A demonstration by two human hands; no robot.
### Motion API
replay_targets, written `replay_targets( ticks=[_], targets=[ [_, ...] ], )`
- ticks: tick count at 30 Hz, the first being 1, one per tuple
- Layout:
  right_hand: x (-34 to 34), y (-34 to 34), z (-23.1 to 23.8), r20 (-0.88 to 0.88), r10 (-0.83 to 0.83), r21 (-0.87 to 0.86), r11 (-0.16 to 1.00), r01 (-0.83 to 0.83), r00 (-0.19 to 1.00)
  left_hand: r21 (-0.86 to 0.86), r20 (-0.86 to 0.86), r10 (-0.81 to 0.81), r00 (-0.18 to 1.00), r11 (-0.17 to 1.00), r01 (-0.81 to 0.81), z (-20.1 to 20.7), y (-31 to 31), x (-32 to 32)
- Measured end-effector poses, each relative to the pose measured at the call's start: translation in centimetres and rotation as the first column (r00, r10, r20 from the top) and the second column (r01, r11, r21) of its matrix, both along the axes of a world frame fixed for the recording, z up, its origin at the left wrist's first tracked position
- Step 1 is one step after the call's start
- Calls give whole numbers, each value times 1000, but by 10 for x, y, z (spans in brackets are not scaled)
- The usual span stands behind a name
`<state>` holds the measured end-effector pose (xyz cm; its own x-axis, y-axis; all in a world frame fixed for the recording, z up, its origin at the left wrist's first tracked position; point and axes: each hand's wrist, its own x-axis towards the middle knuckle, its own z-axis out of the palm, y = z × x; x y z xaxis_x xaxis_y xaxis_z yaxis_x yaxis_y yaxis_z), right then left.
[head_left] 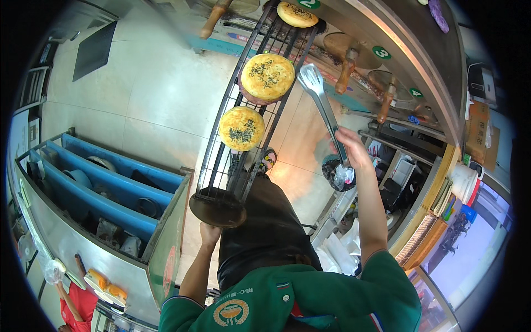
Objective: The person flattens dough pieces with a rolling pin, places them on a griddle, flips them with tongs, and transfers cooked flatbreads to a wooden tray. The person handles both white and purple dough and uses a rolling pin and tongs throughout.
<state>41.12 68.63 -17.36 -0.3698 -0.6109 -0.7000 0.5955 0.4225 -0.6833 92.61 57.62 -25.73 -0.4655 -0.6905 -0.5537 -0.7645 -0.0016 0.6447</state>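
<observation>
A long wire baking rack [223, 176] extends out of an oven opening toward me, with a dark round metal plate [217, 210] at its near end. My left hand [210, 234] is closed just below that plate, gripping the rack's handle, which is mostly hidden. Three golden round flatbreads lie along the rack: a near one [241, 128] with black sesame, a middle one [267, 77] over a darker layer, and a far one [297, 15] at the opening. In my right hand [354, 148] are metal tongs [323, 99], their tips beside the middle flatbread, not touching it.
More oven racks with wooden handles [346, 72] line the oven front at the right. At the left stands a blue bin unit [110, 182] with long compartments. Shelves [401, 171] with assorted items are at my right. A person in red [80, 301] works at the lower left.
</observation>
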Motion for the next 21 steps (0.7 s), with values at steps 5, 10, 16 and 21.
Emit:
replay_targets(
  ticks=[5, 10, 16, 21],
  targets=[
    [-24, -80, -30, 116, -181, -69, 979, 190, 977, 4, -28, -12, 1000, 1000, 12, -8, -5, -1],
    [-77, -184, -45, 208, -289, -183, 927, 328, 934, 14, -46, -3, 999, 1000, 3, -4, -16, -14],
    [-57, -159, -51, 349, -208, -281, 907, 314, 914, -23, -138, 17, 990, 1000, -21, 6, -24, -25],
    [-18, -107, -39, 440, -222, -280, 887, 368, 870, 638, -231, 654, 720, 660, -395, -19, -16, -1]
  ],
)
